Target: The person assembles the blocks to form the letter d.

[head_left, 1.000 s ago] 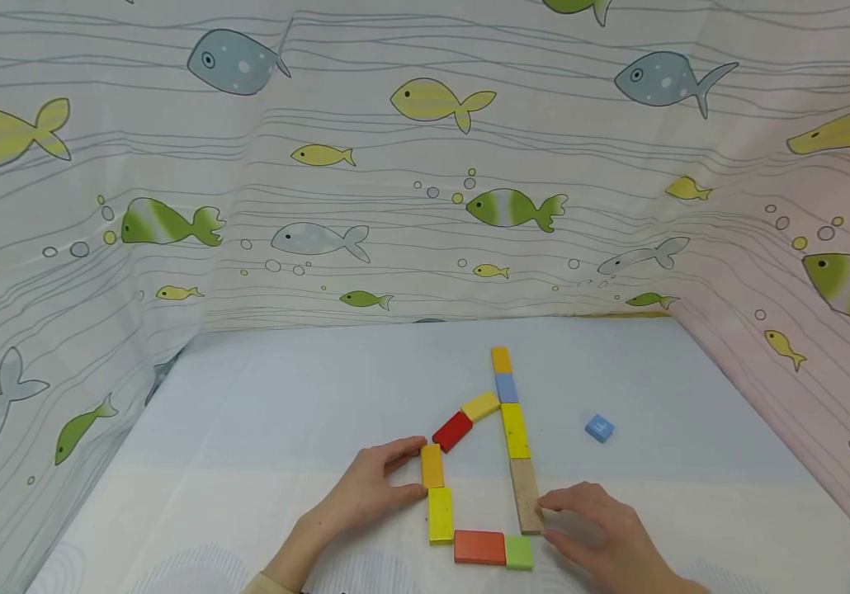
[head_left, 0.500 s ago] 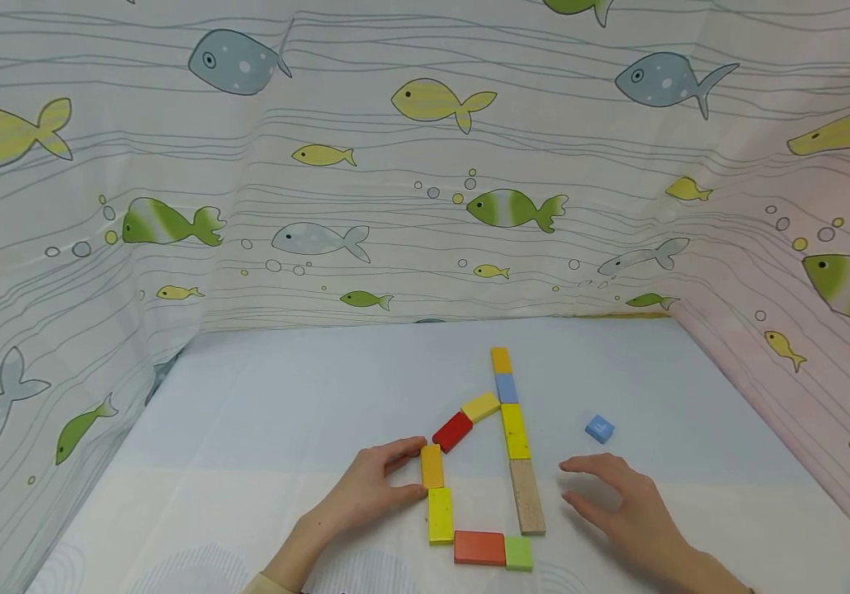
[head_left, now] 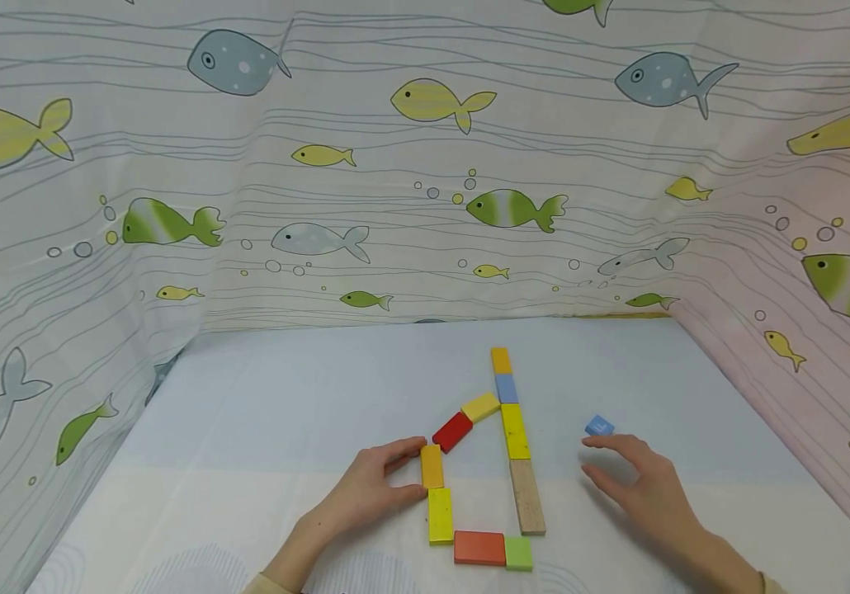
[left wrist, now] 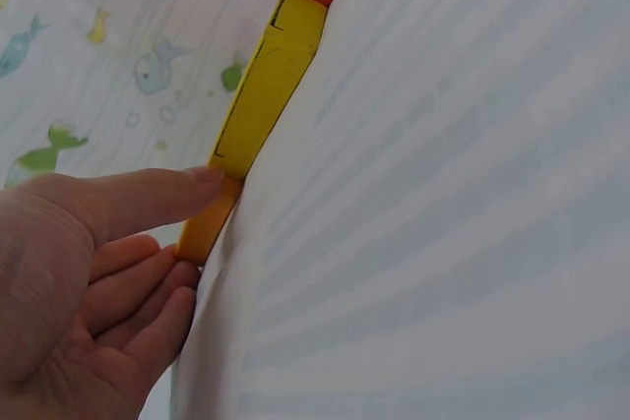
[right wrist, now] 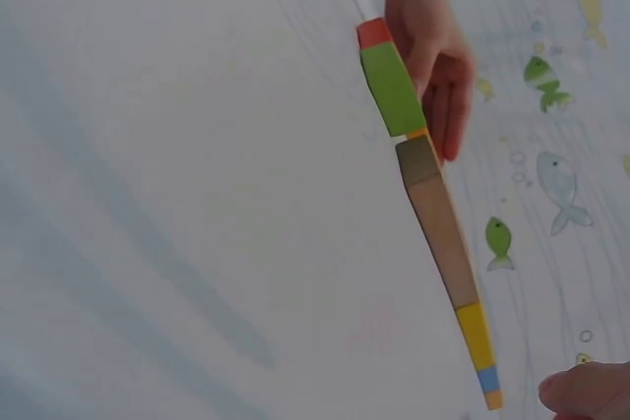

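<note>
My left hand point(head_left: 369, 483) pinches an orange block point(head_left: 432, 467) by its ends, thumb at the near end, fingers at the far end. Directly below it lies a yellow block point(head_left: 440, 516); above it, a red block point(head_left: 452, 432) and a pale yellow block point(head_left: 480, 407) slant up toward a straight column. That column has an orange block point(head_left: 501, 360), a blue block point(head_left: 506, 388), a yellow block point(head_left: 517, 431) and a plain wooden block point(head_left: 527, 497). My right hand point(head_left: 644, 487), thumb and index apart, holds nothing and hovers just short of a small blue cube point(head_left: 599, 426).
An orange-red block point(head_left: 479, 548) and a green block point(head_left: 518, 553) lie end to end along the near side. The blocks rest on a pale cloth-covered table point(head_left: 284, 388). A fish-patterned curtain point(head_left: 365, 190) rises at the back and both sides.
My right hand has left the wooden block and moved right and away from me, to the small blue cube. The left hand has stayed at the orange block.
</note>
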Demonstrator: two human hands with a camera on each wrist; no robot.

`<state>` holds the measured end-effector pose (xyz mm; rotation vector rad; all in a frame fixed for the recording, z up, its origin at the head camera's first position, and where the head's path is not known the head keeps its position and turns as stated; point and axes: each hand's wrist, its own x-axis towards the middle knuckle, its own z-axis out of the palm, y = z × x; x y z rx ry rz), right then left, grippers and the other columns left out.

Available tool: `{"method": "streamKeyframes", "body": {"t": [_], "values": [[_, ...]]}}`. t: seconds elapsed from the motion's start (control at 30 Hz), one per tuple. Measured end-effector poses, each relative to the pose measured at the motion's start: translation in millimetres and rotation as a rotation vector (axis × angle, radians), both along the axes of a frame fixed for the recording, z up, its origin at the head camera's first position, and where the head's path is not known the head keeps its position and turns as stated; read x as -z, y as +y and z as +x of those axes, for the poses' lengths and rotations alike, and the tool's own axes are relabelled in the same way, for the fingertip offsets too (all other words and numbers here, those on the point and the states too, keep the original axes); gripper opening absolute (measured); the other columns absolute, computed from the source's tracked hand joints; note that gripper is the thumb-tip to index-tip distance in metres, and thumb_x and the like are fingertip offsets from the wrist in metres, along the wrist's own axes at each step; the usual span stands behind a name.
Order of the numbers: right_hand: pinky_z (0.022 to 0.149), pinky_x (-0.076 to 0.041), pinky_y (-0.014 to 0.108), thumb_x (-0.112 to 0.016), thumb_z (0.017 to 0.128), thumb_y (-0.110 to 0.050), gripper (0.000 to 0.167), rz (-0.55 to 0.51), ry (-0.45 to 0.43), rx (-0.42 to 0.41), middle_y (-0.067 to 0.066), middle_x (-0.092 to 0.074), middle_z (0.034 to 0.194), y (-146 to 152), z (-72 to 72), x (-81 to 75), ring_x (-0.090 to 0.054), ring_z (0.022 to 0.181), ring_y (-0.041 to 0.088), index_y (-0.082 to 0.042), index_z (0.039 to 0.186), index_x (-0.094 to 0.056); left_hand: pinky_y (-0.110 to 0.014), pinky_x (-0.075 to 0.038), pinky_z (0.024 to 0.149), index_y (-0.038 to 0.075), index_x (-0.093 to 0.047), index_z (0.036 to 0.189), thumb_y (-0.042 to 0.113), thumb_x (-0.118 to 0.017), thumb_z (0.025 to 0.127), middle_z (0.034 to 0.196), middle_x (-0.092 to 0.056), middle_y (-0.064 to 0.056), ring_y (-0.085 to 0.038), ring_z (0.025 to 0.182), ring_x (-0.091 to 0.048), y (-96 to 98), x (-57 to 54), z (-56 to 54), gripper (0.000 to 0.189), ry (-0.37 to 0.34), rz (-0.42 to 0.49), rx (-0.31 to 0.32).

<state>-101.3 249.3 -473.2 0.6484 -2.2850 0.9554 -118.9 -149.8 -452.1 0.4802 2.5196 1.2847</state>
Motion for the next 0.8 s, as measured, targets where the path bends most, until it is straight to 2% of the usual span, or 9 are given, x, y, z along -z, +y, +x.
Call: {"method": "streamKeyframes", "body": {"t": [0.17, 0.23, 0.4, 0.57, 0.8], "values": [[0.096, -0.041, 0.005, -0.087, 0.059, 0.011, 0.057, -0.041, 0.068, -0.025, 0.006, -0.074, 0.104, 6.5, -7.4, 2.0, -0.063, 0.107, 0.002, -0.008, 0.111, -0.073, -0.041, -0.047, 0.107, 0.015, -0.052, 0.146, 0.027, -0.076, 0.088, 0.145, -0.056, -0.001, -0.02, 0.134, -0.054, -0.3, 0.1, 0.2, 0.064, 0.0, -0.001, 0.002], [0.095, -0.042, 0.006, -0.087, 0.059, 0.011, 0.056, -0.049, 0.057, -0.015, 0.007, -0.074, 0.104, 9.4, -9.4, 2.6, -0.063, 0.108, 0.0, -0.007, 0.111, -0.073, -0.04, -0.047, 0.107, 0.015, -0.052, 0.146, 0.027, -0.076, 0.088, 0.145, -0.056, -0.001, -0.02, 0.133, -0.054, -0.4, 0.1, 0.1, 0.063, 0.001, -0.001, 0.003], [0.095, -0.04, 0.004, -0.087, 0.064, 0.008, 0.051, -0.034, -0.005, 0.059, 0.007, -0.074, 0.105, 17.5, -12.8, 4.5, -0.058, 0.11, -0.008, -0.008, 0.11, -0.073, -0.04, -0.047, 0.107, 0.015, -0.052, 0.146, 0.027, -0.076, 0.088, 0.145, -0.056, -0.002, -0.02, 0.133, -0.055, -0.5, 0.3, -0.1, 0.064, -0.001, 0.003, 0.004], [0.094, -0.036, 0.001, -0.086, 0.066, 0.007, 0.047, -0.021, -0.001, 0.134, 0.009, -0.074, 0.105, 24.5, -17.4, 7.7, -0.055, 0.11, -0.013, -0.006, 0.11, -0.073, -0.041, -0.047, 0.107, 0.015, -0.052, 0.146, 0.028, -0.076, 0.088, 0.144, -0.057, -0.001, -0.02, 0.133, -0.054, -0.4, 0.7, -0.6, 0.064, -0.001, -0.001, 0.001], [0.093, -0.032, -0.002, -0.086, 0.071, 0.002, 0.043, -0.05, -0.037, 0.222, 0.006, -0.073, 0.105, 30.1, -20.7, 11.1, -0.05, 0.111, -0.02, -0.01, 0.11, -0.073, -0.042, -0.048, 0.106, 0.016, -0.053, 0.145, 0.029, -0.077, 0.087, 0.144, -0.057, -0.001, -0.021, 0.133, -0.055, -0.1, 1.0, -0.3, 0.065, 0.009, -0.015, -0.002]]}}
